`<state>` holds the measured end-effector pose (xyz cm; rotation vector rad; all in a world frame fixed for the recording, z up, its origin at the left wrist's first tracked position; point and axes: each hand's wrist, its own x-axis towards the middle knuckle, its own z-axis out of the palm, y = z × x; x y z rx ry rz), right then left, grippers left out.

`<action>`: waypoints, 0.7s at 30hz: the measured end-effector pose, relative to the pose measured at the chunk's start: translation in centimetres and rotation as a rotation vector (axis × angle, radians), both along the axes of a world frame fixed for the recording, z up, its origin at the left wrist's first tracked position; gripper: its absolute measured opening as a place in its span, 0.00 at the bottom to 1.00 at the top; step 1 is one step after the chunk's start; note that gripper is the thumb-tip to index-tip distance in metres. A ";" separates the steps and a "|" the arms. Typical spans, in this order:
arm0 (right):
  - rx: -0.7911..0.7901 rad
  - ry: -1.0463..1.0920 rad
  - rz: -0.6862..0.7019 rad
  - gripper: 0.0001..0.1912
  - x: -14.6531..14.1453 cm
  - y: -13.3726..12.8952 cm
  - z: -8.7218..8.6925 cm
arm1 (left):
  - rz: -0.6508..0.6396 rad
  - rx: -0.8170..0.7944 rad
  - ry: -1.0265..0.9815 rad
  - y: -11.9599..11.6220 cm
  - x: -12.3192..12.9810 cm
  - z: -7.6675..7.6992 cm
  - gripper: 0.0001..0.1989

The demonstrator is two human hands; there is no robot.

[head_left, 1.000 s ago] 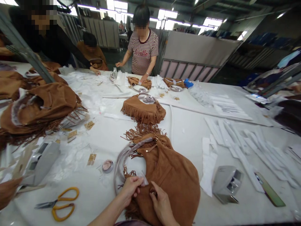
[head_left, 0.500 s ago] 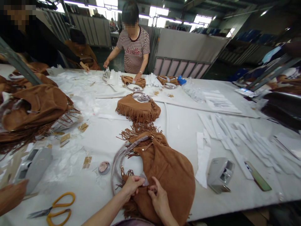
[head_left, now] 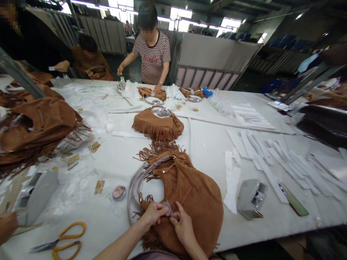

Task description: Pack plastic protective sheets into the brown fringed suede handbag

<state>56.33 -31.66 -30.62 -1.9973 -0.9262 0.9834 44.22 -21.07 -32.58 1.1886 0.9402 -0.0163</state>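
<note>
A brown suede fringed handbag [head_left: 202, 196] lies in front of me, its shoulder strap [head_left: 132, 184] wrapped in clear film and curving out to the left. Over the bag's opening edge, a small piece of clear plastic film [head_left: 168, 208] is pinched between the thumb and fingers of my left hand [head_left: 154, 214]. My right hand [head_left: 183, 224] rests against the suede just beside it, thumb and fingers closed at the film's lower edge and the index finger raised. Whether the right fingertips grip the film or the bag is hard to see.
Yellow-handled scissors [head_left: 66, 238] lie at lower left. Grey tape dispensers stand left [head_left: 40, 195] and right [head_left: 252, 199], with a phone [head_left: 294, 199] beyond. Another fringed bag [head_left: 158, 124] lies ahead; brown bags [head_left: 40, 122] pile at left. A co-worker [head_left: 153, 54] stands across the table.
My hands stay nearly in place, with slightly more film showing between them. At far left a co-worker's hand has drawn back from the table. The view has shifted slightly.
</note>
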 end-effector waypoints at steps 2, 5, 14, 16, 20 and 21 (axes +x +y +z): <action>0.006 0.009 -0.007 0.33 0.0 0.0 0.1 | -0.009 0.022 -0.014 -0.3 0.1 -0.4 0.25; 0.033 0.020 -0.013 0.31 0.1 -0.4 0.3 | -0.029 0.081 -0.054 -0.7 0.3 -0.6 0.18; 0.088 -0.051 0.100 0.29 2.7 0.0 2.3 | -0.408 0.554 -0.134 0.8 0.0 1.7 0.13; 0.067 -0.052 0.218 0.25 2.9 0.9 3.1 | -0.485 0.645 -0.102 1.2 -0.1 1.6 0.14; 0.006 -0.107 0.347 0.08 3.0 2.1 4.1 | -0.532 0.725 -0.072 1.4 -0.2 0.9 0.12; -0.007 -0.119 0.346 0.07 3.0 2.2 4.2 | -0.521 0.714 -0.076 1.3 -0.2 0.8 0.12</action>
